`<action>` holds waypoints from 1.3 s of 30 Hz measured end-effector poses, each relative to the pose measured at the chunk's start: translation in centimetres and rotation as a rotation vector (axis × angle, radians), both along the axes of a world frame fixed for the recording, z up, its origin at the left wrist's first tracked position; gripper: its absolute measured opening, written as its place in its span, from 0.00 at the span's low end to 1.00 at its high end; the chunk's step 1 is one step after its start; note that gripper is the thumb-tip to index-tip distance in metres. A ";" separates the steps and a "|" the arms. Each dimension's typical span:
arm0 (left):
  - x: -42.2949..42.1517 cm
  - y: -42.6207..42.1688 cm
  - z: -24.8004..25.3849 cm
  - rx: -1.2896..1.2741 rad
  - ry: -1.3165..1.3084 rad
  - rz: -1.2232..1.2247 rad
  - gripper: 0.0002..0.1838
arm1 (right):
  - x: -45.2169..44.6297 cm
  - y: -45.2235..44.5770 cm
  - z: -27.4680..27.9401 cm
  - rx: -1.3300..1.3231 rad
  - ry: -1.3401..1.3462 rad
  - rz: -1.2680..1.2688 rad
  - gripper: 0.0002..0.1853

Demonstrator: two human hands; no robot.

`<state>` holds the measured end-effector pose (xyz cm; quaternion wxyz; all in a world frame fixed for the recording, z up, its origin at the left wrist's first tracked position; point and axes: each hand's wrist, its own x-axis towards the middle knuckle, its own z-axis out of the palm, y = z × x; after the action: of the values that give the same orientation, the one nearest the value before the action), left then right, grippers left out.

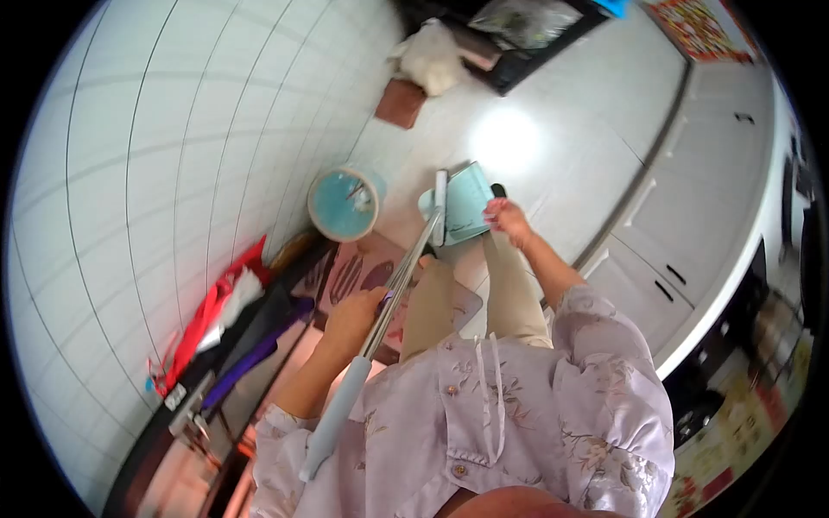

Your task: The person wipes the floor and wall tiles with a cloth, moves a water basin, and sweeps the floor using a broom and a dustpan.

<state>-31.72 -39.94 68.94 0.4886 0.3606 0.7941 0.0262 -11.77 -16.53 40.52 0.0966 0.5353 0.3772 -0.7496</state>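
Note:
My left hand (354, 318) is closed around the metal pole of a long-handled tool (400, 292) with a pale grey grip at its lower end. The tool's narrow white head (440, 207) rests at the left side of a light teal dustpan (469, 204) on the floor. Near the dustpan's right edge is my right hand (508, 219), its fingers bent together; what they hold, if anything, is too small to make out. Left of the dustpan stands a round bin (344, 205) with a blue lining and some litter inside.
White tiled wall (199, 129) at left; white cabinets (691, 198) at right. A pink patterned mat (358, 272) lies by my feet. Beyond are a brown box (401, 104), a white bag (432, 59) and a black rack (509, 73). Red and purple items hang at lower left.

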 end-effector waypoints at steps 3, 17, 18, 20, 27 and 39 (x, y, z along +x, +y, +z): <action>-0.1 1.1 -0.7 0.064 -0.019 -0.053 0.12 | 2.0 -3.1 7.3 -0.046 0.119 -0.085 0.07; 8.4 16.0 -5.2 0.207 0.056 -0.389 0.10 | 4.1 -1.1 23.8 -0.355 0.346 -0.150 0.27; 9.4 17.9 -4.9 0.215 0.059 -0.398 0.10 | 4.6 0.4 24.6 -0.346 0.322 -0.212 0.24; 11.2 22.0 -4.3 0.229 -0.042 -0.405 0.09 | 6.1 3.3 25.1 -0.386 0.302 -0.285 0.23; 16.8 31.6 -3.8 0.462 -0.002 -0.507 0.10 | 10.9 12.4 25.9 -0.477 0.331 -0.583 0.10; 16.3 44.2 -6.0 0.277 0.101 -0.112 0.13 | 20.5 34.0 27.8 -0.299 0.488 -0.728 0.05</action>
<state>-15.47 4.31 62.93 0.3940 0.4692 0.7851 0.0901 8.78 17.47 68.34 -0.1882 0.4209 0.0644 -0.8850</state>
